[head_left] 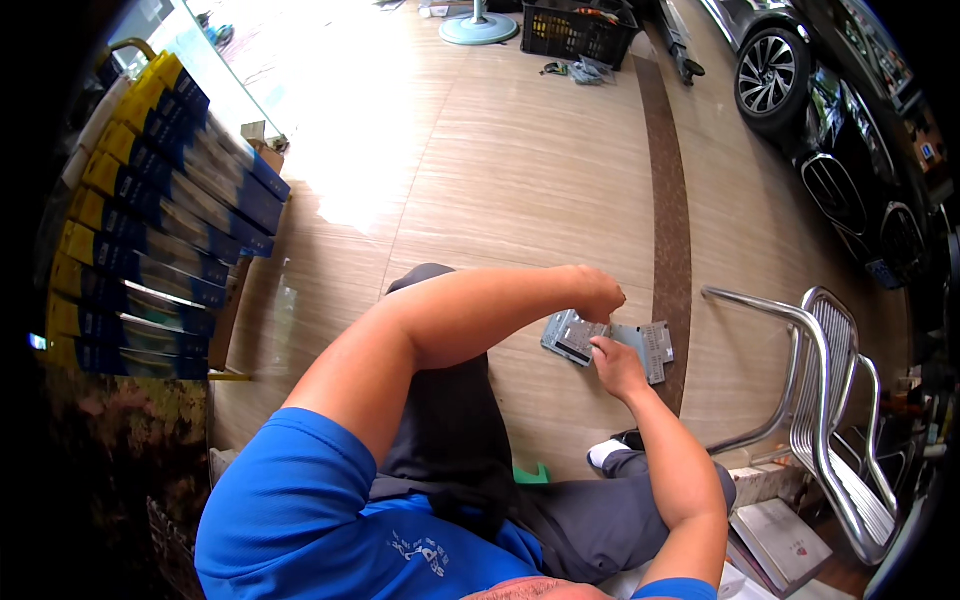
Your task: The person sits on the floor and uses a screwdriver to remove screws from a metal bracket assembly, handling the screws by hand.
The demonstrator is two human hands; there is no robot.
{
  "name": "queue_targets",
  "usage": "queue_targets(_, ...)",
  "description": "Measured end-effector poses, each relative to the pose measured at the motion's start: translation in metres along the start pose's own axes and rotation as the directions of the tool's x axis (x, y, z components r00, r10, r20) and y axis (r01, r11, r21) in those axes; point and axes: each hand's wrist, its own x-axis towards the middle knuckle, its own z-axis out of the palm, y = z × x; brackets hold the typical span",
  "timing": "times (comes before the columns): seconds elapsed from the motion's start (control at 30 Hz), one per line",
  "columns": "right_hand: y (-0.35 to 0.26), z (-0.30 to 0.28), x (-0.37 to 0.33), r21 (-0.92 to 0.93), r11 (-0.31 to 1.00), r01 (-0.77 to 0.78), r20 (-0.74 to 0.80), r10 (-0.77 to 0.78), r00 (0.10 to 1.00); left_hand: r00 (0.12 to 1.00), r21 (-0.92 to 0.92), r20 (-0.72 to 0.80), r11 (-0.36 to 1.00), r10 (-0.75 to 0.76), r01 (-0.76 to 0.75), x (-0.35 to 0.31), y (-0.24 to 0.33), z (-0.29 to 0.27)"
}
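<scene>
A flat grey case-like thing (657,345) is in front of me, over the tiled floor to the right of my left knee. Its left part holds a greyish insert with a dark strip, and pale printed patches show on its right part. My right hand (618,368) is closed on its near edge, thumb on top. Just above its far edge, my left hand (597,292) is bent downward with its fingers curled together. Whatever those fingers hold, if anything, is too small to make out.
A rack of yellow and blue packages (150,230) stands at left. A chrome-framed chair (825,380) is at right, with a black car (840,130) beyond it. At the back are a black crate (572,38) and a round pale-blue base (478,28). A white box (782,540) lies lower right.
</scene>
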Motion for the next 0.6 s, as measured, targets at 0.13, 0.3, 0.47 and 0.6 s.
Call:
queue_targets(0.13,0.0019,0.0007,-0.0007,0.026,0.999,-0.030,0.043,0.029,0.999,1.000,-0.004,-0.015,1.000,0.014,-0.014,-0.0014,0.0017,-0.0016)
queue_targets(0.3,0.0003,0.0023,0.0005,0.039,0.997,-0.071,-0.002,0.072,0.997,1.000,0.016,0.006,1.000,0.001,-0.001,0.0013,0.0004,-0.0010)
queue_targets(0.47,0.0006,-0.0013,0.0040,-0.030,0.993,-0.117,0.035,0.118,0.992,1.000,0.020,0.000,1.000,0.010,-0.010,0.0044,-0.0027,0.0020)
queue_targets(0.6,0.0028,-0.0023,0.0034,-0.092,0.993,-0.079,0.050,0.084,0.995,1.000,0.029,0.016,0.999,0.019,-0.019,0.0033,-0.0024,0.0008)
